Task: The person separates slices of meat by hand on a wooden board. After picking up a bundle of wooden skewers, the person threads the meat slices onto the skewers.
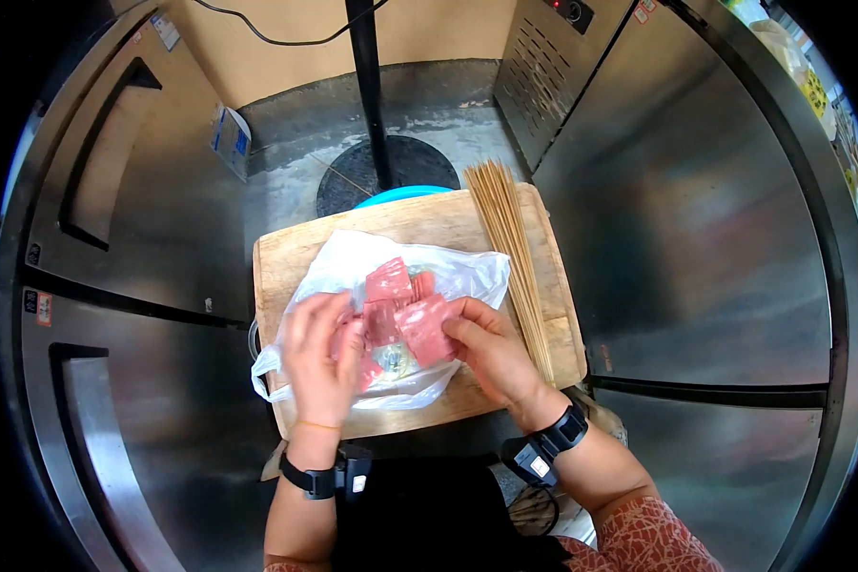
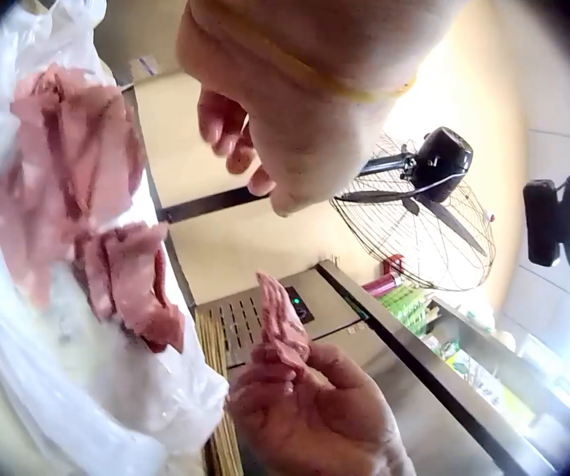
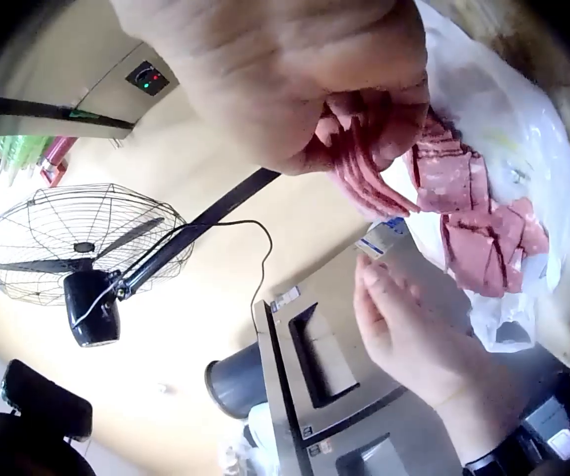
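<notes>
My right hand [image 1: 500, 357] pinches a small stack of pink meat slices [image 1: 423, 329] between thumb and fingers; the right wrist view shows several layers in the held stack [image 3: 364, 180]. Just left of it, my left hand [image 1: 322, 372] hovers slightly blurred over the left side of the meat. In the right wrist view the left hand [image 3: 419, 342] holds nothing, its fingers nearly straight. More square pink slices [image 1: 388, 281] lie overlapping on a crumpled white plastic bag [image 1: 467, 272]. The bag rests on a wooden board [image 1: 419, 221].
A bundle of thin wooden skewers [image 1: 510, 238] lies along the board's right side. Behind the board are a blue rim [image 1: 405, 194] and a black pole [image 1: 367, 86] on a round base. Steel cabinets [image 1: 686, 219] flank both sides. The left wrist view shows a fan [image 2: 419, 213].
</notes>
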Demonstrator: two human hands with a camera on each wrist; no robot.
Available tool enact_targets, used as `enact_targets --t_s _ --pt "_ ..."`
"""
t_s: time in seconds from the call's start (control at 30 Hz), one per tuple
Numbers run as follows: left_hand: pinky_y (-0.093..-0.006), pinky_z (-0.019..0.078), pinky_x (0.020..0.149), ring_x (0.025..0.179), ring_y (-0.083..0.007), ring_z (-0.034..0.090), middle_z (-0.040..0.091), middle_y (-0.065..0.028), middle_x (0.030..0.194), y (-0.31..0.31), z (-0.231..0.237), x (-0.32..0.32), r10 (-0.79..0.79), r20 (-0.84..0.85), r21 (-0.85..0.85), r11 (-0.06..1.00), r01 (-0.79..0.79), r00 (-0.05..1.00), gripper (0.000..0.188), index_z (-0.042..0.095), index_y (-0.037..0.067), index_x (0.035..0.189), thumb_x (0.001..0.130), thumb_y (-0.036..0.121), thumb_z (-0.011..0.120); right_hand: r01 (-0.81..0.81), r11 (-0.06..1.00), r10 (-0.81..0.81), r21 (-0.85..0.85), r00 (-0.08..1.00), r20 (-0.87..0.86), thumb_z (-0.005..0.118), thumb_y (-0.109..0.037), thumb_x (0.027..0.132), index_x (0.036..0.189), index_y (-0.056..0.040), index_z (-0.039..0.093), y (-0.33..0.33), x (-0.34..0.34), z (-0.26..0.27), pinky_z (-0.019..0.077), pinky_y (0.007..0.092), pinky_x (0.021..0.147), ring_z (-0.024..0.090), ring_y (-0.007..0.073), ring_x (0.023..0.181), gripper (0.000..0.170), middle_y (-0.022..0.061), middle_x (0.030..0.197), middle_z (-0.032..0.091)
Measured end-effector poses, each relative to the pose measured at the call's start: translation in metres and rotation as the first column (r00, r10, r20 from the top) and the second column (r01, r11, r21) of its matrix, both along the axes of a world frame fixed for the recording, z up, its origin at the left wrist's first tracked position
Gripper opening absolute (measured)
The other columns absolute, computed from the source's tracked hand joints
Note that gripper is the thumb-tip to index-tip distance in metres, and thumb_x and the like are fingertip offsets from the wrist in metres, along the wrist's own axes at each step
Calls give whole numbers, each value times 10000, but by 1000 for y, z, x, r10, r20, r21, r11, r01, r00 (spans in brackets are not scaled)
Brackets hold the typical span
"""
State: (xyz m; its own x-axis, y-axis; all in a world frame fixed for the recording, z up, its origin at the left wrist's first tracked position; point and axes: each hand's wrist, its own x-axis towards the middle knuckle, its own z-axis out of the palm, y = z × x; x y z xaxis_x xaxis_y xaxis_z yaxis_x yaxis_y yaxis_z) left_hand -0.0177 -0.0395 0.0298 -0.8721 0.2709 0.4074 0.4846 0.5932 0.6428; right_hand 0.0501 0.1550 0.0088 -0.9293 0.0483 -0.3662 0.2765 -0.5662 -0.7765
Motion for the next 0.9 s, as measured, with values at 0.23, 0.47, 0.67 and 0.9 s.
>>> enact_targets --t_s 0.23,0.47,0.67,0.9 --pt "-221 502 688 826 -107 609 620 -58 1002 26 -19 13 -354 567 504 863 27 743 342 603 15 1099 771 -43 678 -132 991 134 34 987 -83 618 -66 866 1136 -8 559 -9 -2 8 477 223 735 581 80 814 282 27 975 626" --pt "-200 489 692 839 -84 600 609 -49 1003 25 -14 9 -435 735 580 800 -150 521 341 549 28 1138 819 -72 617 -146 989 145 2 981 -126 625 -35 851 1166 12 555 -7 -2 -3 489 234 758 600 101 841 326 51 975 643" --pt "-199 485 689 864 -64 559 565 18 985 26 -22 12 -564 661 732 630 -261 495 282 539 76 1117 852 11 611 -126 992 124 -21 988 -88 617 -24 851 1153 11 566 -7 0 -4 488 231 754 595 95 812 308 50 956 646" --pt "-329 507 846 958 -143 586 593 -45 1062 19 -28 4 -708 595 763 348 -545 381 321 518 61 1196 882 18 572 -61 988 74 140 993 -90 617 -30 856 1104 7 588 3 -6 -3 488 235 765 588 96 846 252 40 953 636"
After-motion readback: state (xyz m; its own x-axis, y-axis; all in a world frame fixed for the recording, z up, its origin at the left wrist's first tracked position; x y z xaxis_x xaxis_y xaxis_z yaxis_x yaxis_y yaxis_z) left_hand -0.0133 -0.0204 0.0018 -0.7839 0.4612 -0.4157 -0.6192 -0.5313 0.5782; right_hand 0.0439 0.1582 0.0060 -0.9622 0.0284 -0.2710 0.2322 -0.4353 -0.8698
